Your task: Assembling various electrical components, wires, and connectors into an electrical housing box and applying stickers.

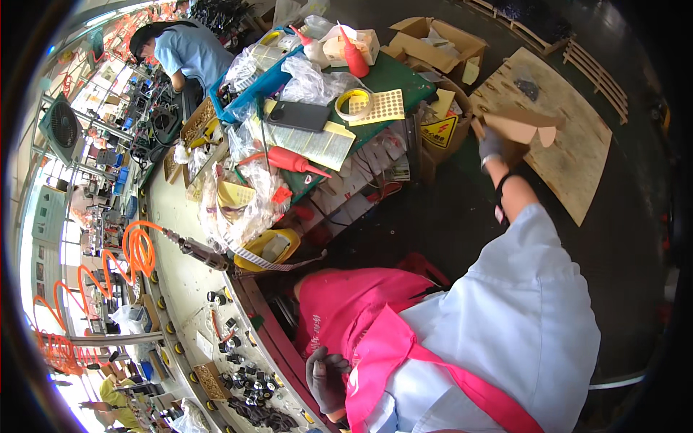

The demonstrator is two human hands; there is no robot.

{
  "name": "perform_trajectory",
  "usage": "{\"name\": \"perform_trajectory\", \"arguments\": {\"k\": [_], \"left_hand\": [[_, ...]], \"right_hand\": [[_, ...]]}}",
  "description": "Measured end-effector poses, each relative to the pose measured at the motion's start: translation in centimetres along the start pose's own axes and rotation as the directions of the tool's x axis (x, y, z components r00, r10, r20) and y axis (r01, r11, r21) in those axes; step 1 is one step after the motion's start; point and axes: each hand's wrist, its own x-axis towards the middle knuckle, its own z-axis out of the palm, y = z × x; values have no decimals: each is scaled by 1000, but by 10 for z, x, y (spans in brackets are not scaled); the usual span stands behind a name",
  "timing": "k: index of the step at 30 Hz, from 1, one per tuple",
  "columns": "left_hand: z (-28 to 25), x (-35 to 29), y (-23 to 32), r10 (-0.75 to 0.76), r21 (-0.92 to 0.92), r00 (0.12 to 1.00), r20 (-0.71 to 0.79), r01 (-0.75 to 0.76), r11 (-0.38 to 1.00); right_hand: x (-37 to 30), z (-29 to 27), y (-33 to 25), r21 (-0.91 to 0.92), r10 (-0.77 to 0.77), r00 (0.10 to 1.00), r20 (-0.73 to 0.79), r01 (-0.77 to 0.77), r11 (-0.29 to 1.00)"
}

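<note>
My right hand, in a grey glove, reaches far out to the upper right. It is at the near edge of a bent piece of brown cardboard, and its fingers seem closed on that edge, though they show only in part. Under the cardboard lies a plywood sheet. Lower down, my left hand, also gloved in grey, hangs beside my pink apron near the bench edge. Its fingers are loosely bent and apart, with nothing in them.
Open cardboard boxes stand left of the plywood. A green table carries a black phone, tape roll and red bottles. Along the bench lie a power screwdriver and several black parts. A co-worker bends over farther off.
</note>
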Motion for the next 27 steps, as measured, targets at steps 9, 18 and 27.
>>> {"name": "perform_trajectory", "arguments": {"k": [9,18,27], "left_hand": [[32,31,9,-68,28,995,-77,70,997],[9,12,30,-1,85,972,-236,22,996],[-60,-31,46,204,23,881,-426,-215,976]], "right_hand": [[128,70,-147,238,-389,911,140,350,906],[-131,130,25,-9,-257,905,338,276,961],[-297,20,-301,739,-808,-471,353,670,-68]]}}
